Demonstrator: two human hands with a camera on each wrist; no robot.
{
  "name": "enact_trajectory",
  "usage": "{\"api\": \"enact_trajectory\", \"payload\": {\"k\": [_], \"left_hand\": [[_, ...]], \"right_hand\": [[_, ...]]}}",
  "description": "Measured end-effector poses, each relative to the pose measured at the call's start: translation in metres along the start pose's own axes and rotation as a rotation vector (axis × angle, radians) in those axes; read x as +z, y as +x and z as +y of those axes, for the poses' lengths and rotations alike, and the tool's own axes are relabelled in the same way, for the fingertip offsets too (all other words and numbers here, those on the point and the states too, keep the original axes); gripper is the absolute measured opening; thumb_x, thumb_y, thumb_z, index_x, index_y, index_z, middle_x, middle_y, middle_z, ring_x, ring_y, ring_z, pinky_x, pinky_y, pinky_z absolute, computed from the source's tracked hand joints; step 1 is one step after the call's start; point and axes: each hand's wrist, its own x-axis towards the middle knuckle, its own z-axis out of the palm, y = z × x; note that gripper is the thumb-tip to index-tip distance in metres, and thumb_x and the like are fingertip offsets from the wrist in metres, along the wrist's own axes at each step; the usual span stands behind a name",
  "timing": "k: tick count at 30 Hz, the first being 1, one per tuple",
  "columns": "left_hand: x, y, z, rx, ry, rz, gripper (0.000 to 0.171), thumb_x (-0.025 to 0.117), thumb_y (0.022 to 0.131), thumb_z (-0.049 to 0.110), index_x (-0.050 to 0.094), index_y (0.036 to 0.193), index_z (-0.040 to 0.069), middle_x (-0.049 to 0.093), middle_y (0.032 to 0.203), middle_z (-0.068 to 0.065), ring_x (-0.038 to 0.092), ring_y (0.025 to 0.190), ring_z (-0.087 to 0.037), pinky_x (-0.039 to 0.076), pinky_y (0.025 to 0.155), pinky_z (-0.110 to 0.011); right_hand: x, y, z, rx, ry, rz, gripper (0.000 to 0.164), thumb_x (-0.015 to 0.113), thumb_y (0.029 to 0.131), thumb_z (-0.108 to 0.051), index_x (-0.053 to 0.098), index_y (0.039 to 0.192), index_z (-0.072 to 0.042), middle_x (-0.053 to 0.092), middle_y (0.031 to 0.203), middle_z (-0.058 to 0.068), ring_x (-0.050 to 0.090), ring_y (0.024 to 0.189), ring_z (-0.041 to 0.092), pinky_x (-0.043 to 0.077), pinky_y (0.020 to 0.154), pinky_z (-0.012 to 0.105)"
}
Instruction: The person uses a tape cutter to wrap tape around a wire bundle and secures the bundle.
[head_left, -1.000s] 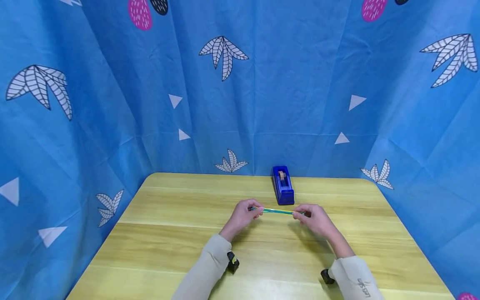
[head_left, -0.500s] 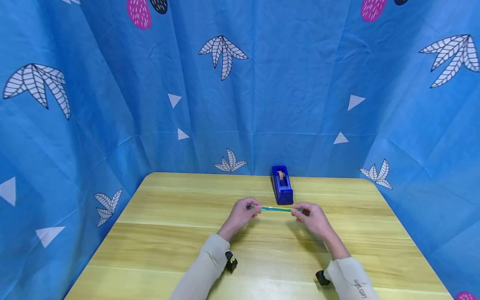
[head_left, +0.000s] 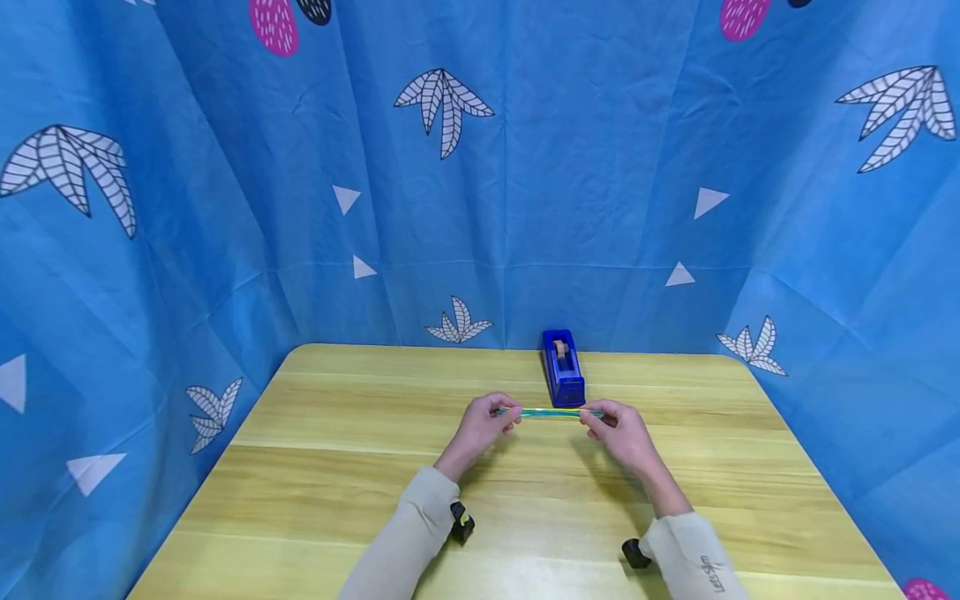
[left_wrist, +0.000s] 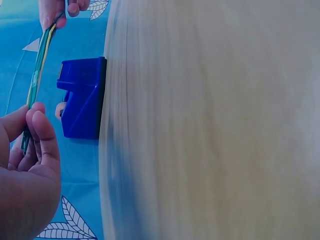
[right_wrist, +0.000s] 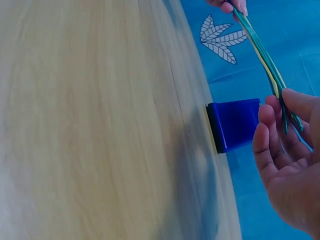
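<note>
A thin bundle of green and yellow wires (head_left: 551,412) is stretched level between both hands, held above the table. My left hand (head_left: 480,423) pinches its left end between thumb and fingers. The right hand (head_left: 622,432) pinches the other end, with short wire tips poking out past the fingers (right_wrist: 267,117) in the right wrist view. Around the middle of the bundle (left_wrist: 36,75) sits a shiny clear patch like tape, seen in the left wrist view. Just beyond the wires stands a blue tape dispenser (head_left: 566,385), with a small roll (head_left: 560,348) in it; neither hand touches it.
The wooden table (head_left: 360,500) has rounded far corners. Blue patterned curtains (head_left: 585,167) hang close behind its far edge and along both sides. Both wrists wear small black cameras, one on the left sleeve (head_left: 420,508) and one at the right cuff.
Both hands have shifted slightly away from the body and to the left, carrying the bundle of wires with them. The pinch on each end is kept, and the tape dispenser stays in place.
</note>
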Motion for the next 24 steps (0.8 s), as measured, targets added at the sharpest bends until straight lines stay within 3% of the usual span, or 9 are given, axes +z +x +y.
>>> {"api": "enact_trajectory", "payload": {"k": [7,24], "left_hand": [[0.002,0.0,-0.001,-0.036,-0.087,0.037,0.017,0.071,0.099,0.017,0.07,0.109,0.003,0.075,0.091,-0.009,0.07,0.084,-0.032,0.059,0.073,-0.033],[-0.002,0.001,-0.011,-0.074,-0.154,0.061,0.022,0.068,0.101,0.013,0.067,0.117,-0.002,0.074,0.1,-0.014,0.069,0.086,-0.022,0.059,0.078,-0.03]], "right_hand": [[0.008,0.003,0.002,0.017,0.076,0.044,0.025,0.067,0.102,-0.013,0.071,0.121,0.002,0.074,0.108,0.026,0.07,0.079,0.019,0.06,0.073,0.027],[0.022,0.009,0.01,0.075,0.173,0.074,0.027,0.066,0.102,-0.011,0.068,0.122,0.007,0.075,0.099,0.018,0.067,0.074,0.015,0.058,0.066,0.023]]}}
